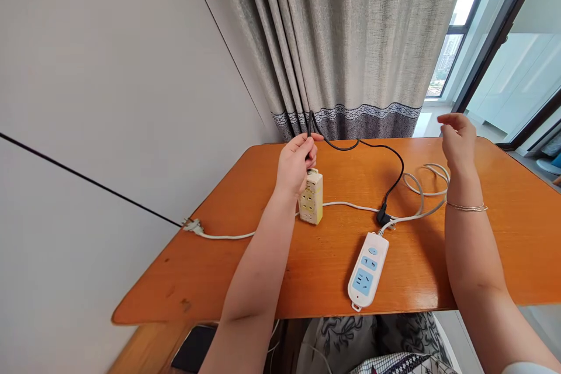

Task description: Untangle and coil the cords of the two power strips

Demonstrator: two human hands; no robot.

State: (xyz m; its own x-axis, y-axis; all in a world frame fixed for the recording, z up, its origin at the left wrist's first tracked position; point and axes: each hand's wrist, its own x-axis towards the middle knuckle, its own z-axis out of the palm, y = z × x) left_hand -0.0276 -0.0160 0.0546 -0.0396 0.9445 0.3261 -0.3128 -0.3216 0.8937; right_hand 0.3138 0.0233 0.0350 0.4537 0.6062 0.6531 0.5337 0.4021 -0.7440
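Note:
My left hand (299, 158) is closed around a black cord (390, 150) above a small yellowed power strip (310, 201). The cord runs into the strip's upper end, and I cannot tell if its bottom touches the table. From my fingers the cord loops up and right, down to a black plug (383, 216) on the table. My right hand (458, 137) is raised over the far right of the table, fingers curled, with nothing visible in them. Nearer to me lies a white power strip (369, 272) with blue socket panels, its white cord (421, 216) coiled toward my right forearm.
The orange wooden table (333, 292) has a grey wall (109, 99) on its left and a grey curtain (363, 41) behind. A white plug (193, 226) rests at the left edge. A dark flat object (194, 347) lies below the front edge.

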